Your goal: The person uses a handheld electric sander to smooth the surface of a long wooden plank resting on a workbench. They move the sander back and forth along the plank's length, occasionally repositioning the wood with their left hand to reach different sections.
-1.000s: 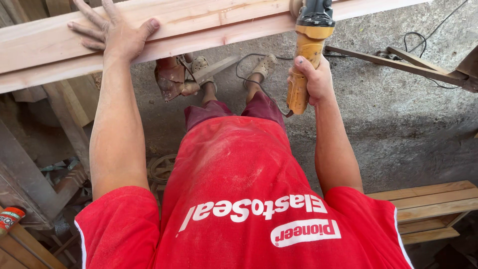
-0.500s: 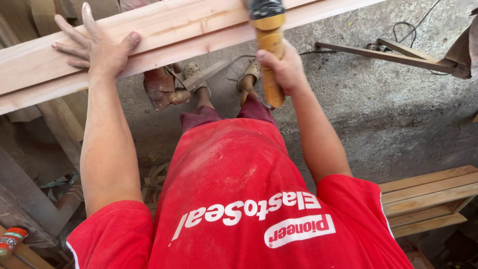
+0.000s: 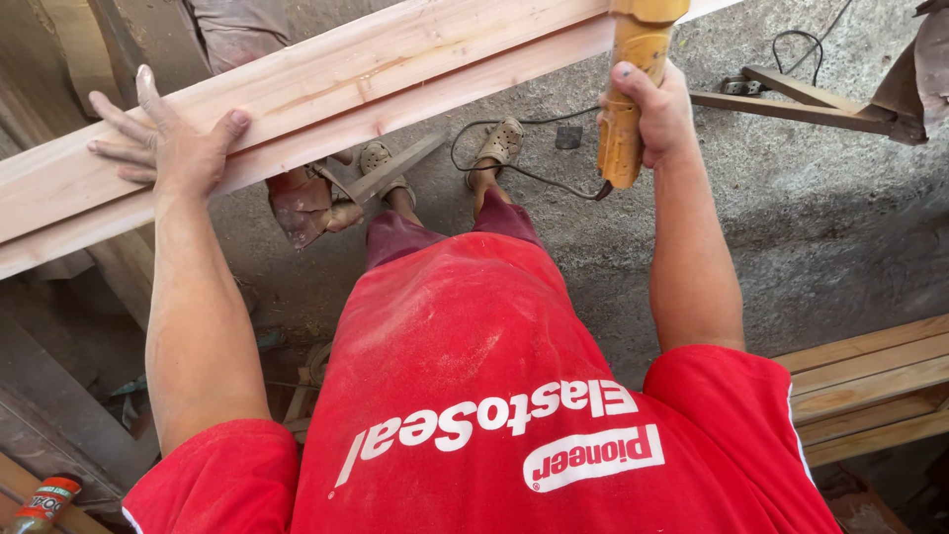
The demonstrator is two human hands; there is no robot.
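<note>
The pale wooden plank [image 3: 326,99], slanting across the top above the concrete floor [image 3: 820,227], has my left hand [image 3: 173,148] pressed flat, fingers spread, while my right hand [image 3: 657,114], fist closed round the orange power tool [image 3: 628,99], has drawn nearer.

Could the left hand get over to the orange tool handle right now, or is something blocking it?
Probably yes. The left hand lies flat on the plank, and bare wood runs between it and the tool handle, which the right hand already grips.
</note>
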